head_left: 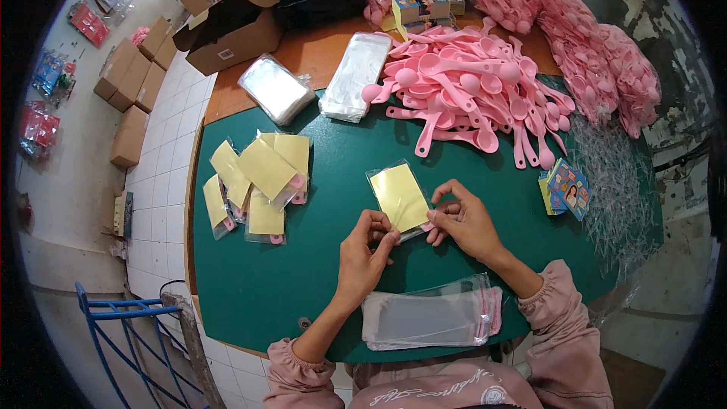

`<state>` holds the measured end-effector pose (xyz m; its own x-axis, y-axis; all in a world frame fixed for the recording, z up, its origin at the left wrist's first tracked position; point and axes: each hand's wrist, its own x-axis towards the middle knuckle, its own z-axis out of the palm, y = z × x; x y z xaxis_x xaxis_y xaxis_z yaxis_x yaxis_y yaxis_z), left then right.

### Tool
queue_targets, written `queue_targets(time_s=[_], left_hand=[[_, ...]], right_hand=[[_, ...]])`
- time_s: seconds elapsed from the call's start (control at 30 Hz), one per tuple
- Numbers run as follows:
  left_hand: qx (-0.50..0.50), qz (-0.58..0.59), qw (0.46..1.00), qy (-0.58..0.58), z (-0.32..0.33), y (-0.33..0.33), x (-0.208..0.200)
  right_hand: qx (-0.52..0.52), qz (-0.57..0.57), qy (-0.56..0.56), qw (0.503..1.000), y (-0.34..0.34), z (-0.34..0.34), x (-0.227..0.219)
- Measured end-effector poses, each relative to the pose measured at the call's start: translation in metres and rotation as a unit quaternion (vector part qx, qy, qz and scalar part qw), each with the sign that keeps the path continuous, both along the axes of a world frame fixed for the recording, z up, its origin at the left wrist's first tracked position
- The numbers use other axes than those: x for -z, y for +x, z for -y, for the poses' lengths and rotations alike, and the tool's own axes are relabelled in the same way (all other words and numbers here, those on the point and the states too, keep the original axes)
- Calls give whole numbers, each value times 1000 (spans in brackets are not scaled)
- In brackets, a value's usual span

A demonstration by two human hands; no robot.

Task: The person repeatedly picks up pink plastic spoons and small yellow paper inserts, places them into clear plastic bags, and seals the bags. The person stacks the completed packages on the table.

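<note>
Over the middle of the green table I hold a clear plastic bag with a yellow card (400, 195) inside. My left hand (365, 251) pinches its lower left corner between thumb and fingers. At the lower right edge, my right hand (463, 221) grips it, fingers closed. A bit of pink shows beside the right fingertips; the rest of that item is hidden behind the card. Just in front of me lies a stack of empty clear bags (424, 318) with a pale red strip. To the left is a loose pile of filled bags with yellow cards (269, 170) and pink handle ends.
Pink plastic spoons (485, 79) are heaped at the back. Two stacks of clear bags (354, 76) lie beside them. Small printed cards (566, 189) sit at right near clear plastic strips (613, 197). An open cardboard box (235, 42) and bagged spoons (598, 60) stand farther back.
</note>
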<state>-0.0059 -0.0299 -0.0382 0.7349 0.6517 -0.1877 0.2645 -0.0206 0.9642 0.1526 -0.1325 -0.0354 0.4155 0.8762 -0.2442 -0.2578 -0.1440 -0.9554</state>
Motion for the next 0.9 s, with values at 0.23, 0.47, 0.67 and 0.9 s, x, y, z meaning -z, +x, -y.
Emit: queue_targets(time_s=[0.23,0.47,0.67,0.9], left_hand=[[17,35,999,2,-3,3,-7],[-55,30,988,141,-67,-50,-33],[-173,-338,675,633,-87,-75,-27],[321,-10,883,342,15,-3,-58]], right_hand=[[-34,116,-2,993,2,8,-5],[142,551,-86,818,66,94,-54],[212,576,-135,778,86,106,-45],[163,682,-45,712,94,0,-19]])
